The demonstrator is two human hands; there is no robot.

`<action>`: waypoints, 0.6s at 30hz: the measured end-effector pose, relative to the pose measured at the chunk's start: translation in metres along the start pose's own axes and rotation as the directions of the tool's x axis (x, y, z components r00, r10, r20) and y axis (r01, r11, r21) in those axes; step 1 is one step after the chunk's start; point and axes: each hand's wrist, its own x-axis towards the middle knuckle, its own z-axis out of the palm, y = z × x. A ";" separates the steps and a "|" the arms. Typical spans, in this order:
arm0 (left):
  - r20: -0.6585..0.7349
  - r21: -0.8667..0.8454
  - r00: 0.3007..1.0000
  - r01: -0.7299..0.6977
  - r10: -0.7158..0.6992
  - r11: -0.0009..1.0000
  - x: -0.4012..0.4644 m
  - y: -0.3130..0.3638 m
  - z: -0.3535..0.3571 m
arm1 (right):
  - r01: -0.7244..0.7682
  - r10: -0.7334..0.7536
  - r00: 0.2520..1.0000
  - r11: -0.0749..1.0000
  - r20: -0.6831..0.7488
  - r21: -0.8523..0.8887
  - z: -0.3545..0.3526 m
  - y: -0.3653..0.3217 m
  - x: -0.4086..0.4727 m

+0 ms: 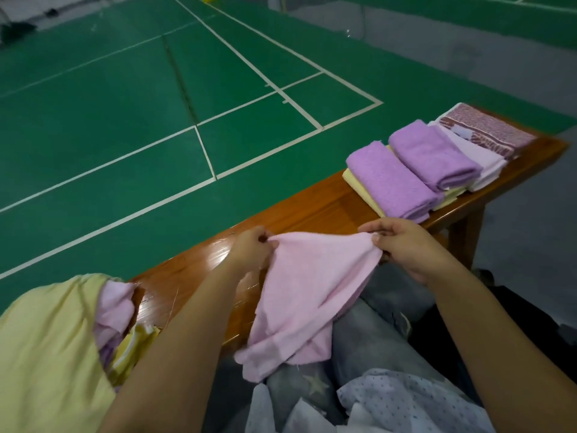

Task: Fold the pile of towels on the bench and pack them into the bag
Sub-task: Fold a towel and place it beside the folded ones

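The person sits at a wooden bench [312,207] beside a green court floor [125,120]. The left hand [249,248] pinches one top corner of a pink towel [306,295], and the right hand [402,245] pinches the other corner. The towel hangs down between the hands, over the bench edge and onto the person's lap. At the left lies a pile of unfolded towels [62,339], yellow and pink. Further along the bench, folded towels [415,170] lie side by side, purple over yellow.
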 end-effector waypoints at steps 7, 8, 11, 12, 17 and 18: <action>-0.599 -0.229 0.788 -0.338 0.142 0.913 -0.039 0.032 -0.096 | 0.345 -0.330 0.936 0.929 -0.123 0.134 0.026 -0.068 0.013; -0.662 -0.156 0.718 -0.411 0.214 0.898 -0.050 0.035 -0.106 | 0.376 -0.360 0.926 0.911 -0.117 0.172 0.027 -0.076 0.013; -0.665 0.121 0.609 -0.484 0.433 0.867 -0.080 0.023 -0.112 | 0.408 -0.400 0.913 0.889 -0.081 0.209 0.028 -0.080 0.013; -0.609 0.204 0.619 -0.481 0.495 0.853 -0.087 0.012 -0.106 | 0.396 -0.390 0.918 0.902 -0.067 0.172 0.028 -0.073 0.014; -0.138 0.337 0.924 -0.294 0.356 0.894 -0.109 -0.041 -0.040 | 0.169 -0.169 0.986 0.982 0.009 -0.088 0.035 -0.005 0.020; -0.053 0.319 0.960 -0.244 0.274 0.916 -0.114 -0.048 -0.028 | 0.125 -0.125 0.992 0.983 0.004 -0.134 0.037 0.008 0.019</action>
